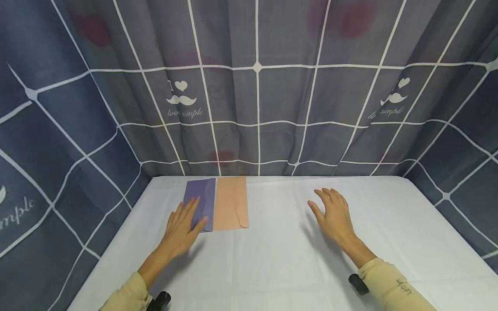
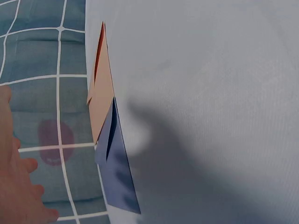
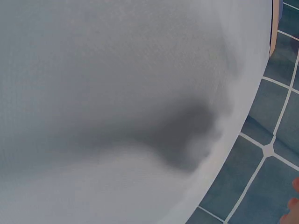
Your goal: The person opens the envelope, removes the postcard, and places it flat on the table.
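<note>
A purple envelope [image 1: 204,192] and a peach-orange envelope [image 1: 231,201] lie side by side on the white table, left of centre towards the back. My left hand [image 1: 180,235], fingers extended, hovers over the purple envelope's near left part and hides some of it. In the left wrist view the hand [image 2: 16,177] is raised off the table, apart from the purple envelope [image 2: 122,182] and the orange one [image 2: 103,102]. To the right, my right hand [image 1: 335,216] hangs above bare cloth with loosely bent fingers, holding nothing. Only its fingertips [image 3: 293,205] enter the right wrist view.
White cloth covers the table [image 1: 280,259]. A dark grid-patterned curtain [image 1: 284,95] closes off the back and both sides. Black wrist devices sit under both sleeves, such as the right one [image 1: 358,284]. The hands cast shadows on the cloth.
</note>
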`<state>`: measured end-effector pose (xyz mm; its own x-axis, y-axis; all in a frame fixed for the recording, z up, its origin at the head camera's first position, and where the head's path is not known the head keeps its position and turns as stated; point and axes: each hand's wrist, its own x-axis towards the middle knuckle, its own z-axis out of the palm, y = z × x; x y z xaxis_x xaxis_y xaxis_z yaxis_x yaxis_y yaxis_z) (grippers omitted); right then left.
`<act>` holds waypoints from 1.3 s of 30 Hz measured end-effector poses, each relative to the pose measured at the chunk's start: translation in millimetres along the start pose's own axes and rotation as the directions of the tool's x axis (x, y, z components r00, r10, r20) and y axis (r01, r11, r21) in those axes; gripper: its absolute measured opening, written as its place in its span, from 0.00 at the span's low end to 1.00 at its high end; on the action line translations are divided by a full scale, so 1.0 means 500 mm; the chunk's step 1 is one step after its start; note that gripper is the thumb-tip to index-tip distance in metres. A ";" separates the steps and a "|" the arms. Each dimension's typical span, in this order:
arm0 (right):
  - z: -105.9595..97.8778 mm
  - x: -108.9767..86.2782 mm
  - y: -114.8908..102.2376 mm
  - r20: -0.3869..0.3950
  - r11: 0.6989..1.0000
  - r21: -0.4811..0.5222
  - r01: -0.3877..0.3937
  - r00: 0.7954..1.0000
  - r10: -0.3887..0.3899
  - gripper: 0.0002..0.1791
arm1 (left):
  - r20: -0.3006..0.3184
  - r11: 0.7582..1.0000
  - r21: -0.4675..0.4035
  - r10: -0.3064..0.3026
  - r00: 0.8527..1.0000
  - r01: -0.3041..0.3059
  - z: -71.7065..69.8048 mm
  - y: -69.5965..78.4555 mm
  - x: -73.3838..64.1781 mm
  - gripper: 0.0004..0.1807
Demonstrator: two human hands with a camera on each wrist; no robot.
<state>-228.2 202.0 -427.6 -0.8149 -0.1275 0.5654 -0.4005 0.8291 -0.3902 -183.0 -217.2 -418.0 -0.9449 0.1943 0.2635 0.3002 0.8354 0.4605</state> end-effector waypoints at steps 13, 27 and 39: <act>0.020 0.005 -0.055 0.009 0.999 0.032 0.032 0.999 -0.033 0.27 | 0.000 1.000 0.014 -0.001 1.000 0.001 -0.020 0.006 -0.015 0.37; 0.125 0.022 -0.198 0.321 0.999 0.017 0.042 0.946 -0.045 0.31 | 0.033 0.999 0.036 -0.009 0.999 0.008 -0.007 0.026 -0.007 0.36; 0.233 0.018 -0.334 0.746 0.982 -0.156 0.107 0.664 0.046 0.39 | 0.112 0.998 0.057 0.000 0.994 -0.007 0.034 0.067 0.009 0.36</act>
<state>-217.3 -1.2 -441.9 -0.8723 -0.4526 -0.1850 -0.4150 0.8854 -0.2093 -179.3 -179.6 -415.7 -0.9535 0.2510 0.1668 0.2986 0.8620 0.4097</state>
